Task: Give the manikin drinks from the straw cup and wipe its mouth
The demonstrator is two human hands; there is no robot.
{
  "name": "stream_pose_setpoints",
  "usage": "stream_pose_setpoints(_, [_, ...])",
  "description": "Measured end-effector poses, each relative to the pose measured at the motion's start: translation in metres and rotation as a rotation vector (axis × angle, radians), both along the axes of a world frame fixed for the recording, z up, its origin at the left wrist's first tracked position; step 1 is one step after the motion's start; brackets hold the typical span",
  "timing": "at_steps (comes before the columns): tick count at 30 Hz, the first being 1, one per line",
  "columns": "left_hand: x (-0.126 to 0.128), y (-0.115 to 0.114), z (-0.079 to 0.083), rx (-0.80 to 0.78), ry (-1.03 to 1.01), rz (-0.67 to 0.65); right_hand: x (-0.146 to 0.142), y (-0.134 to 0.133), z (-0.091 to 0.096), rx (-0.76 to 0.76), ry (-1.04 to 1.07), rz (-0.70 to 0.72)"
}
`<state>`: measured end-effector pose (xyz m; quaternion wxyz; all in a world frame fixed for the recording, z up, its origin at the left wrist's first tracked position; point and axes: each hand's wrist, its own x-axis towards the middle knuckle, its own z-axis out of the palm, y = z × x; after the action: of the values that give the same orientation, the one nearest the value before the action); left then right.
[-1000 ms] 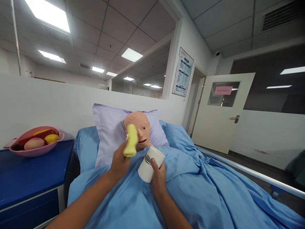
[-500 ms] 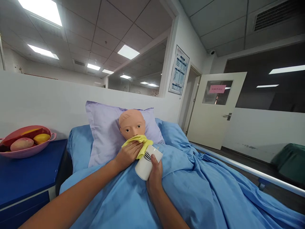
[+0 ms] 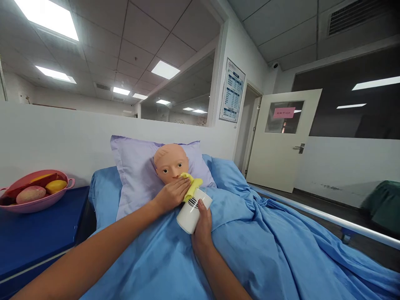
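Note:
A manikin head (image 3: 170,160) rests on a lilac pillow (image 3: 133,166), with a blue quilt (image 3: 250,241) drawn up below it. My left hand (image 3: 171,195) is closed on a yellow cloth (image 3: 192,188) at the manikin's mouth and chin, covering the lower part of the head. Tilted over the quilt, a white mug (image 3: 189,216) with black stripes is gripped in my right hand (image 3: 203,227), thumb on its near side. The mug's upper end is close beside the cloth; whether they touch I cannot tell.
On the left, a pink basket (image 3: 40,203) of fruit stands on a blue bedside cabinet (image 3: 40,237). A white bed rail (image 3: 331,221) runs along the right side. Beyond it are an open door (image 3: 281,154) and a green-covered object (image 3: 383,206).
My left hand has shifted across the manikin's mouth, and the cloth is now bunched towards the right, with less of it spread over the chin. The mug stays nearly in place.

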<state>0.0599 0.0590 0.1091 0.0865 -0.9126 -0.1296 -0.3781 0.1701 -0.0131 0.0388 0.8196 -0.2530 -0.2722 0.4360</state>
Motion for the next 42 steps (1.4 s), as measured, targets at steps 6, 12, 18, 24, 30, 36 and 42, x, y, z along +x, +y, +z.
stream_pose_setpoints(6, [-0.010,-0.014,-0.020,-0.079,-0.027,0.050,0.000,-0.002,-0.001,-0.022,0.010,0.001])
stream_pose_setpoints(12, [-0.022,-0.022,-0.003,-0.055,-0.077,-0.012,-0.003,0.003,-0.004,0.011,-0.016,0.025])
stream_pose_setpoints(18, [-0.017,-0.007,0.004,-0.014,-0.027,0.014,-0.004,0.008,-0.007,0.014,-0.062,0.016])
stream_pose_setpoints(24, [-0.033,-0.004,-0.035,-0.122,-0.071,0.051,-0.004,0.005,-0.007,0.042,-0.067,0.078])
stream_pose_setpoints(30, [-0.029,-0.017,-0.025,0.177,-0.155,0.055,-0.003,0.003,-0.005,0.070,-0.079,0.092])
stream_pose_setpoints(36, [-0.014,-0.006,-0.002,0.345,-0.139,0.057,-0.003,0.001,0.002,0.052,-0.044,0.065])
stream_pose_setpoints(42, [-0.037,0.004,-0.041,0.166,-0.082,0.065,-0.005,-0.002,0.002,0.018,-0.093,0.095])
